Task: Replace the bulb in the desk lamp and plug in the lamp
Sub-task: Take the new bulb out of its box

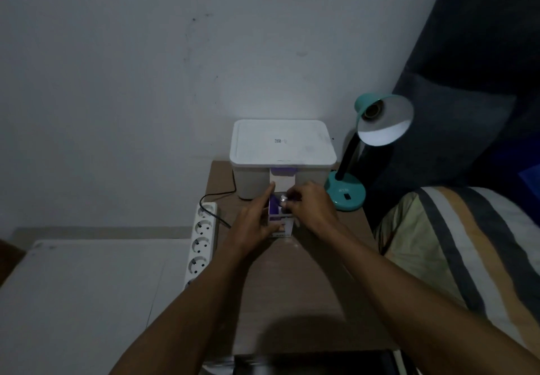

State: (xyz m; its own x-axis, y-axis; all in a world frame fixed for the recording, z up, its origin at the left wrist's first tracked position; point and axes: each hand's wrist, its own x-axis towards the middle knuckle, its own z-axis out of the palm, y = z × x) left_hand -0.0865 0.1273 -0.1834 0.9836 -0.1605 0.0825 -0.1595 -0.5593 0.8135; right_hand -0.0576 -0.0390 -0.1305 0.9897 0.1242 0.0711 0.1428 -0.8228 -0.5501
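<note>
Your two hands sit close together in the middle of the brown wooden table (306,272). Right behind them stands a big white plastic box with a lid (282,155), so you cannot reach straight back. To your right, the teal desk lamp with a black neck (355,167) stands at the table's back corner. On your left edge lies a long white power strip (201,240), with a thin black cord (216,196) curling beside it. The table near you is bare.

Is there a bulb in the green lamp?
No. The lamp shade tilts toward the camera and its socket shows as a bare dark hole.
</note>
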